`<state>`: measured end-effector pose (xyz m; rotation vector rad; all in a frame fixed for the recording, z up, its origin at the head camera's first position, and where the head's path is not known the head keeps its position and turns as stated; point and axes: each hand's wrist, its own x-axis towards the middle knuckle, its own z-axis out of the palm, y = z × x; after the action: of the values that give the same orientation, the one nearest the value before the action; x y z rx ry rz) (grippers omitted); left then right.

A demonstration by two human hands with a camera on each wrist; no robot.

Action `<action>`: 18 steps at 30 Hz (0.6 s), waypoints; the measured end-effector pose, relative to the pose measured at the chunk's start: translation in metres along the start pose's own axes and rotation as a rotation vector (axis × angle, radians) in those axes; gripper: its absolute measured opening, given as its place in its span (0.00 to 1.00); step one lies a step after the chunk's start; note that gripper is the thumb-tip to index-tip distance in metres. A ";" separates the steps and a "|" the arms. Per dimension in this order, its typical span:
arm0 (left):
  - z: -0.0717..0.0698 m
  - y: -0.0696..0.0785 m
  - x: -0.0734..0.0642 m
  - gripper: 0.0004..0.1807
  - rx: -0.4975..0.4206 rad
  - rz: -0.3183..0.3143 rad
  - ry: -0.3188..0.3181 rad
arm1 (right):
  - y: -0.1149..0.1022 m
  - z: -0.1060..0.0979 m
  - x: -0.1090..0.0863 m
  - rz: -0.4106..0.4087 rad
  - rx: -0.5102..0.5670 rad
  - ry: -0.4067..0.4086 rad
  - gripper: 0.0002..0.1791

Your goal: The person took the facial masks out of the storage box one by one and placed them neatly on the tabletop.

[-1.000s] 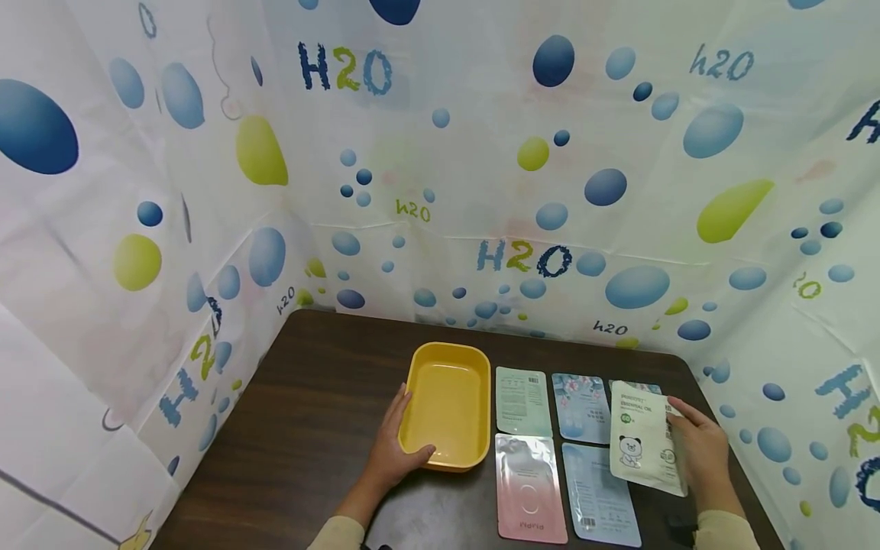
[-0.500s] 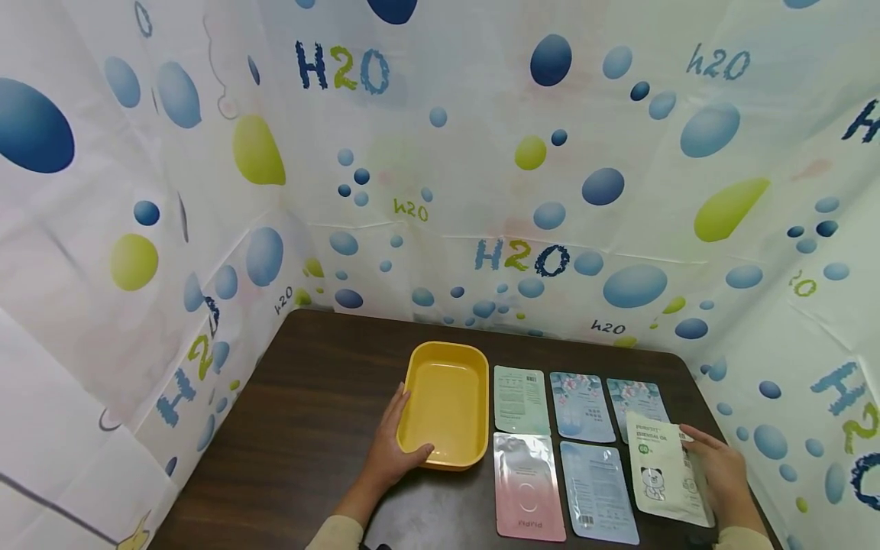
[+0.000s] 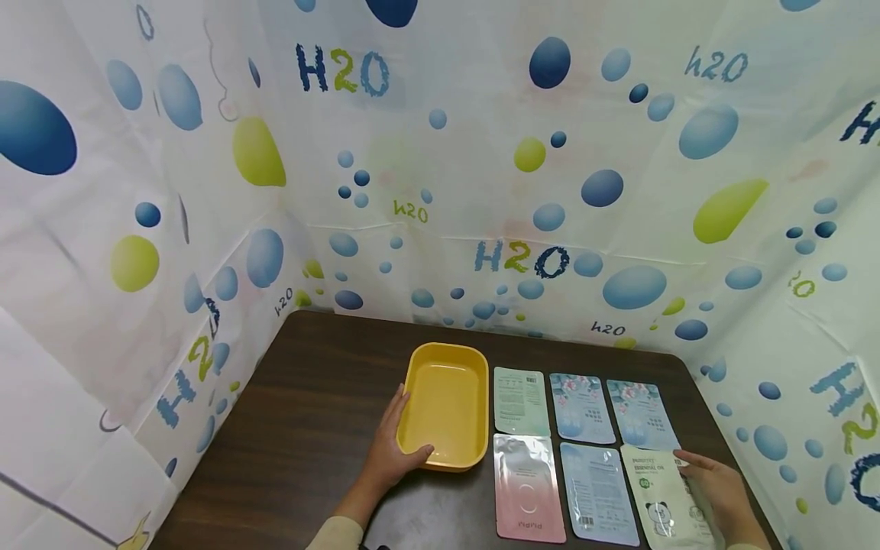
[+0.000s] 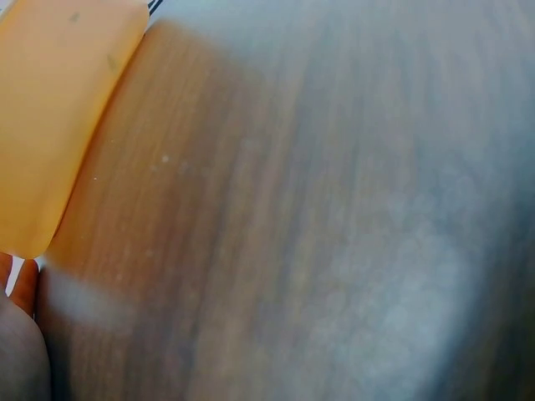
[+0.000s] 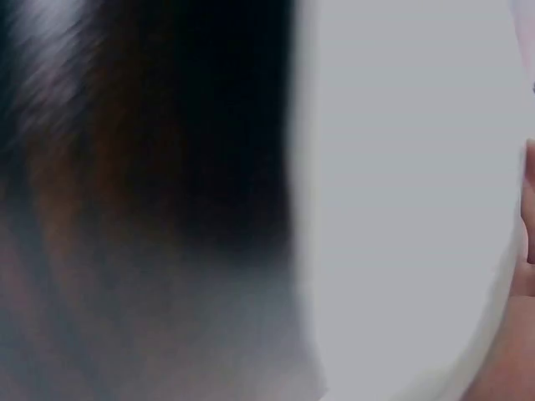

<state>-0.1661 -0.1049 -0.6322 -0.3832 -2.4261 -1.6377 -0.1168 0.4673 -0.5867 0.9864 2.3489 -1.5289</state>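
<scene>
In the head view, my left hand (image 3: 395,451) holds the near-left corner of a yellow tray (image 3: 445,409), its fingers along the left side and the thumb at the near rim. The tray's pale orange wall (image 4: 63,125) shows in the left wrist view. My right hand (image 3: 722,493) pinches the right edge of a cream face mask packet (image 3: 663,496) with a bear print, low over the table's near right. In the right wrist view, the packet (image 5: 410,192) is a blurred pale sheet. Its top edge meets the near end of a blue floral packet (image 3: 642,416).
Right of the tray lie a green packet (image 3: 521,401), a pink one (image 3: 529,489), another blue floral one (image 3: 580,409) and a light blue one (image 3: 598,493). The dark wooden table (image 3: 330,374) stands against a patterned curtain (image 3: 440,153).
My right hand has brought the cream packet nearer to me and lower, from over the far-right blue floral packet, now uncovered, to beside the light blue one. The left hand stays at the tray.
</scene>
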 end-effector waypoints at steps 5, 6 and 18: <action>0.000 0.001 0.000 0.57 0.000 0.013 0.000 | 0.006 0.002 0.002 -0.034 -0.090 0.056 0.28; 0.000 0.001 0.000 0.57 -0.002 0.016 0.000 | 0.007 0.003 0.002 -0.034 -0.112 0.069 0.28; 0.001 -0.002 -0.001 0.56 0.003 0.044 0.013 | 0.009 0.022 -0.008 -0.060 -0.344 0.169 0.37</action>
<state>-0.1656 -0.1046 -0.6346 -0.4210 -2.3930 -1.6137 -0.1098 0.4477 -0.5999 0.9987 2.6585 -1.0400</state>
